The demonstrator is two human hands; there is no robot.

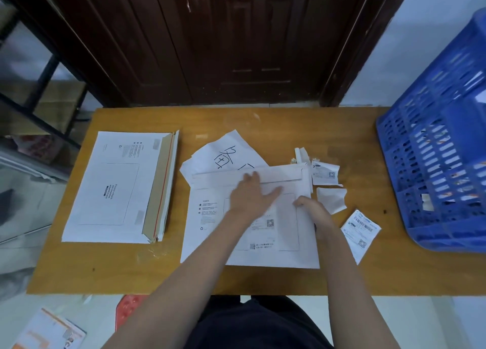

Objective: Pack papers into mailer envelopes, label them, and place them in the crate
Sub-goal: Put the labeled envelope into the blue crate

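We see bare wooden table [276,122] along the top edge and lower left of the frame. The blue crate [436,164] blocks the right side, the stack of mailer envelopes [118,188] the left, and label scraps [330,188] crowd centre-right.

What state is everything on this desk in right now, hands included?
Left hand: flat, fingers spread, pressing the mailer envelope.
Right hand: fingers curled at the envelope's right side.
Mailer envelope: lying flat, flap folded over, label stuck on.
Envelope stack: piled flat, flaps open.
Handwritten papers: loose, partly under the envelope.
Loose label: lying unused.
Blue crate: tilted, envelopes inside.
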